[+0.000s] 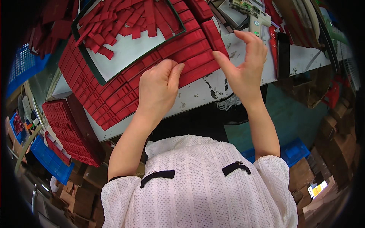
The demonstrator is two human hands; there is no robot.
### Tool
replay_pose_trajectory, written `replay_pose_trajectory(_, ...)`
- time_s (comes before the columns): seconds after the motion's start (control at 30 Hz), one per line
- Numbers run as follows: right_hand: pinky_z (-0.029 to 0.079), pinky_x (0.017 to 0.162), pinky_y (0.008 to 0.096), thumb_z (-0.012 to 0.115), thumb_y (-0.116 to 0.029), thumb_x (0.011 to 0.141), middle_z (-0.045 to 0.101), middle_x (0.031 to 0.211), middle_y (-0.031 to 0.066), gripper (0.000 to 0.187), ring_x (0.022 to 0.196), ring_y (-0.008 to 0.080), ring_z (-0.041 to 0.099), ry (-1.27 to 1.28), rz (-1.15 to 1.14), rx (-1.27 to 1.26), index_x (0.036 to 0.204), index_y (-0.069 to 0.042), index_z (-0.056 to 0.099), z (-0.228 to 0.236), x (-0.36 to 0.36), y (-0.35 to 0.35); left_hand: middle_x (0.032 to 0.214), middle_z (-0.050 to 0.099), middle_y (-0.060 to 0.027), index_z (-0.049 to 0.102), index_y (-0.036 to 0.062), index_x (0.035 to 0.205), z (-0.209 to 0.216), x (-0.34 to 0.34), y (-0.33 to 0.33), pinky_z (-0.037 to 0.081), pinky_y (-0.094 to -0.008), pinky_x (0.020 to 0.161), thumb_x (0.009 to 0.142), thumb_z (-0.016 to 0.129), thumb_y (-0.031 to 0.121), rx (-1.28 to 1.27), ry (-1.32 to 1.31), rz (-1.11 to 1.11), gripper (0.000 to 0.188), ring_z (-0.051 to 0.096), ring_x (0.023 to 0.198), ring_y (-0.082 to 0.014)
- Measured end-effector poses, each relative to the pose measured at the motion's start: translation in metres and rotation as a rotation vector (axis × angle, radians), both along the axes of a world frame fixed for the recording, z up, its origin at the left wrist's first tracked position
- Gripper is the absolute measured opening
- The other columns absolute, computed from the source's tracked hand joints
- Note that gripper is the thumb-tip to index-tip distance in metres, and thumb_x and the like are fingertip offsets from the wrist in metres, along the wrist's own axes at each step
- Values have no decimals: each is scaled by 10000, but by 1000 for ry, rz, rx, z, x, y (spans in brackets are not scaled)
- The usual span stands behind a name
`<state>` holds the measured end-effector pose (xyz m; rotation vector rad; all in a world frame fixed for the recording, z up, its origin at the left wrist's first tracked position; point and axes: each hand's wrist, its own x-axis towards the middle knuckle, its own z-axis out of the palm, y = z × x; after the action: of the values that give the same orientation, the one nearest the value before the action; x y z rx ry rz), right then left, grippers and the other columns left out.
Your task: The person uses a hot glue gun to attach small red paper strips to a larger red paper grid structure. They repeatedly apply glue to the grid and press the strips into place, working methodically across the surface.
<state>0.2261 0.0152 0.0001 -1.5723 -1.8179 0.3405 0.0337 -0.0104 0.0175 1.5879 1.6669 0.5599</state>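
Several red boxes point(114, 97) lie side by side in rows on the white table, covering its left and middle. My left hand point(157, 85) rests on or just above their near edge, its fingers curled and the thumb against them. Whatever is in those fingers, if anything, is hidden. My right hand point(247, 66) is held up past the right end of the rows, thumb and forefinger wide apart, nothing between them. A shallow white tray point(125, 55) with a dark green rim sits on top of the boxes, holding a heap of red strips point(133, 19).
A white glue gun point(258, 21) lies at the back right, near a dark upright slab point(282, 55). Stacked red pieces stand in a dark red carton point(72, 129) left of the table. Blue crates point(49, 159) and brown cardboard boxes point(334, 140) fill the floor on both sides.
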Motion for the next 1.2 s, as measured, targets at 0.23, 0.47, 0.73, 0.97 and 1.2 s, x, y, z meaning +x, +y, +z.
replay_pose_trajectory(0.23,298,882,411,796,-183,580,473,1124,88,627,1060,284,399,-57,8,-95,1122,-85,496,1,-10,4,578,540,-62,602,-5,777,5,0,-2,386,-257,507,841,611,124,5,-46,-8,145,494,531,-114)
replay_pose_trajectory(0.47,304,891,410,794,-153,578,478,1135,91,617,1074,285,410,-55,34,-117,1119,-89,505,3,-12,7,585,533,-97,572,13,728,-4,-6,-9,409,-309,501,806,626,106,159,43,-36,133,507,513,-211)
replay_pose_trajectory(0.73,306,890,405,787,-137,581,483,1129,86,612,1067,280,418,-110,37,-126,1122,-99,505,6,-14,7,608,523,-82,561,40,785,-7,-4,-9,407,-319,460,793,649,110,216,261,-106,113,515,492,-195)
replay_pose_trajectory(0.97,363,793,359,700,-110,634,563,927,20,209,921,238,498,16,206,216,822,-122,608,25,-33,43,741,475,-41,510,262,1271,-4,-4,-4,446,-275,445,684,575,60,408,544,-563,625,537,586,-176)
replay_pose_trajectory(1.2,312,870,417,714,-214,604,522,932,87,216,996,272,440,-348,236,221,704,-39,637,43,-110,84,755,460,-58,526,153,1237,-4,-10,-1,455,-306,514,672,568,38,389,458,-591,578,504,593,-200)
